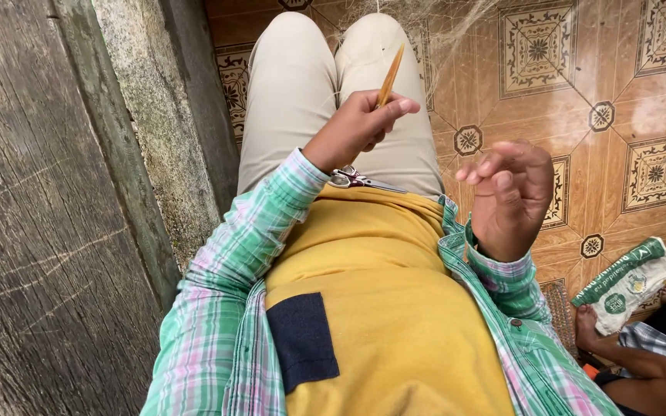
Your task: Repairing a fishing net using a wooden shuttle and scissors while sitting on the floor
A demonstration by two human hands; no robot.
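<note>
Over lap, left hand (360,123) pinches netting needle (389,75); scissors (348,179) beneath.

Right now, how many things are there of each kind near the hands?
Hands: 2, the left hand pinching the needle and the right hand with fingers curled on nothing I can see
Thin orange netting needle: 1
Scissors on the lap: 1
Green and white bag on the tiled floor: 1
Total: 5
</note>
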